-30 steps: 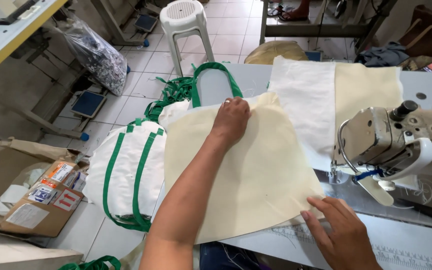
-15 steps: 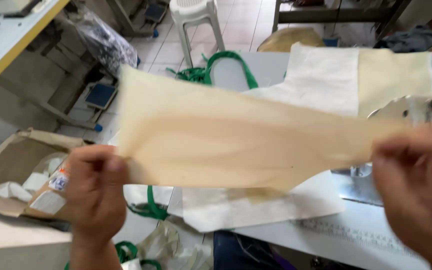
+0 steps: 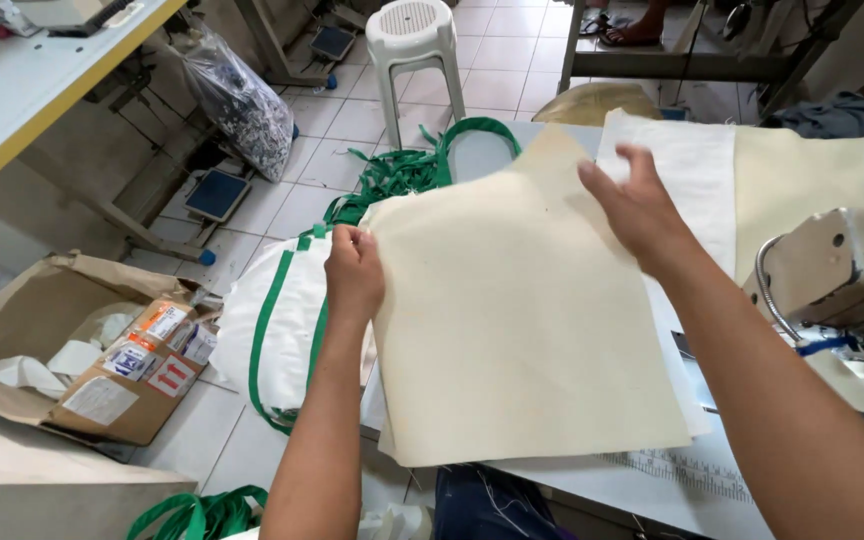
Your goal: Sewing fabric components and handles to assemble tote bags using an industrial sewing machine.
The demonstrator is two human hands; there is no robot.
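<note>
On the pale sewing table (image 3: pixel 592 480) a cream fabric panel (image 3: pixel 522 320) lies flat, its near edge hanging just over the table's front. At its left corner the left hand (image 3: pixel 354 275) has fingers pressed together, pinching the panel's edge. Above the far right corner the right hand (image 3: pixel 637 210) hovers with fingers loosely spread, gripping nothing; whether it touches the cloth cannot be told. Beyond it lie a white fabric piece (image 3: pixel 687 170) and another cream piece (image 3: pixel 802 185), side by side. To the right stands a grey sewing machine (image 3: pixel 842 270). Left of the table hang white bags with green straps (image 3: pixel 272 320), near an open cardboard box (image 3: pixel 102 350) on the tiled floor; a white plastic stool (image 3: pixel 412 40) stands farther off
</note>
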